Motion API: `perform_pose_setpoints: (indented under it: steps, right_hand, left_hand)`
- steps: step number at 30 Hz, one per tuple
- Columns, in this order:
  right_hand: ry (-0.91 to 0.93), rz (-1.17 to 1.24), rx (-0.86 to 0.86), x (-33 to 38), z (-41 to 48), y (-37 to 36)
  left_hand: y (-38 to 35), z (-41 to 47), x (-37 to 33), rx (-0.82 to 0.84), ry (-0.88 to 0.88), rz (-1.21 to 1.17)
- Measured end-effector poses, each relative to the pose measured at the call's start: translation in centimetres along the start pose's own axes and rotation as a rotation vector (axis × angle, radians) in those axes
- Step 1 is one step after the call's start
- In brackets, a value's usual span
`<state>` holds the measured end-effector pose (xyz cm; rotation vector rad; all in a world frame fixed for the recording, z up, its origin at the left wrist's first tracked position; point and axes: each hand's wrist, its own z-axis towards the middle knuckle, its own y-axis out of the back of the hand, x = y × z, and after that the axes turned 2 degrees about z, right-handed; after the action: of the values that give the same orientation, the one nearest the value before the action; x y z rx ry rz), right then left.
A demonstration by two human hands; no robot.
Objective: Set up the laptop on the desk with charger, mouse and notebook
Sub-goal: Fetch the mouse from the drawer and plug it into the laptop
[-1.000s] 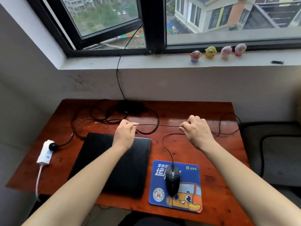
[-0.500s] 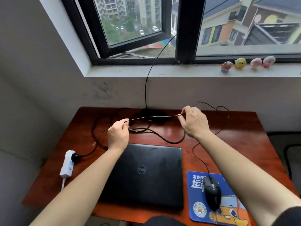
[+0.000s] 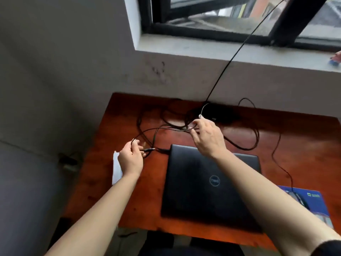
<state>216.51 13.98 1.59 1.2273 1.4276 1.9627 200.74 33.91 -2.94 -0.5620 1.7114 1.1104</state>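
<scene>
A person's two bare arms reach over a reddish wooden counter [image 3: 304,137] set against a grey wall under a window [image 3: 212,24]. A closed black laptop [image 3: 208,183] lies flat near the front edge.

The left hand [image 3: 130,159] hovers just beside the laptop's back left corner, fingers pinched together on a thin black cable [image 3: 166,128] close to a small plug [image 3: 148,149] that points at the laptop's side. The right hand [image 3: 207,138] is raised over the back of the laptop, its grip closed on the same cable further along. The cable sags loosely between the two hands.

The step in hand looks like plugging in a cable, probably the mouse's, though the tangle makes this uncertain. The next move likely calls for lining the plug up with a port on the laptop's left edge and pushing it straight in while the right hand feeds slack.

Much is hard to read. Several black cables loop and cross at the back of the counter around a dark block, perhaps the charger [image 3: 219,112], which is blurred. The port itself is not visible. The mouse [image 3: 299,199] and its blue mouse pad [image 3: 313,200] are half hidden behind the right forearm. A white power strip [image 3: 116,170] is mostly covered by the left wrist. No notebook is in view.
</scene>
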Motion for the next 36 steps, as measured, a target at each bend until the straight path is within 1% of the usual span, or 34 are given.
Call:
perform_pose_setpoints:
  steps: [4, 5, 7, 8, 10, 11, 12, 14, 18, 20, 21, 23, 25, 27, 30, 32, 36]
  right_hand:
    - [-0.107, -0.003, 0.129, 0.4, -0.3, -5.1]
    - [-0.110, 0.003, 0.148, 0.2, -0.3, -5.4]
    - [-0.093, 0.033, 0.243, -0.6, 0.0, -8.0]
    - [-0.080, 0.054, 0.291, -0.8, 0.1, -8.2]
    - [-0.076, 0.048, 0.426, -1.7, -1.3, -10.2]
    - [-0.058, 0.009, 0.447, -2.1, -2.0, -10.9]
    - [-0.028, -0.049, 0.447, -2.6, -3.2, -11.8]
    - [0.029, -0.139, 0.385, -3.0, -5.1, -13.1]
    - [0.031, -0.221, 0.277, -2.9, -5.9, -14.4]
    - [0.020, -0.231, 0.250, -2.8, -6.0, -14.6]
    - [0.017, -0.231, 0.237, -2.8, -6.0, -14.6]
    - [0.015, -0.232, 0.205, -2.9, -6.2, -15.0]
    - [0.012, -0.227, 0.185, -3.0, -6.3, -15.3]
    - [0.008, -0.224, 0.166, -3.1, -6.3, -15.5]
    - [0.011, -0.230, 0.156, -3.1, -6.3, -15.5]
    - [0.015, -0.238, 0.155, -3.2, -6.3, -15.6]
    - [0.014, -0.238, 0.145, -3.1, -6.3, -15.7]
  left_hand:
    - [-0.9, -1.1, 4.8, 0.046, 0.204, -0.065]
    - [-1.1, -1.6, 4.9, 0.056, 0.231, -0.079]
    - [-2.0, -2.3, 7.2, 0.072, 0.298, -0.078]
    - [-2.0, -2.4, 7.3, 0.064, 0.316, -0.098]
    - [-2.1, -3.6, 9.3, 0.064, 0.381, -0.053]
    - [-2.0, -4.0, 9.9, 0.060, 0.410, -0.029]
    - [-1.7, -4.4, 10.5, 0.064, 0.426, -0.024]
    - [-1.4, -4.8, 11.2, 0.088, 0.418, 0.007]
    - [-1.1, -5.0, 10.8, 0.110, 0.381, 0.055]
    - [-0.8, -5.8, 10.7, 0.071, 0.324, 0.122]
    - [-0.4, -6.3, 10.6, 0.043, 0.257, 0.167]
    - [0.4, -7.3, 11.1, 0.034, 0.042, 0.263]
    - [1.2, -7.8, 12.0, 0.110, -0.197, 0.366]
    - [1.5, -7.8, 13.0, 0.235, -0.408, 0.469]
    - [0.7, -7.0, 13.9, 0.400, -0.645, 0.613]
    - [-0.1, -6.4, 14.2, 0.432, -0.694, 0.643]
    - [-0.9, -5.4, 14.4, 0.391, -0.715, 0.601]
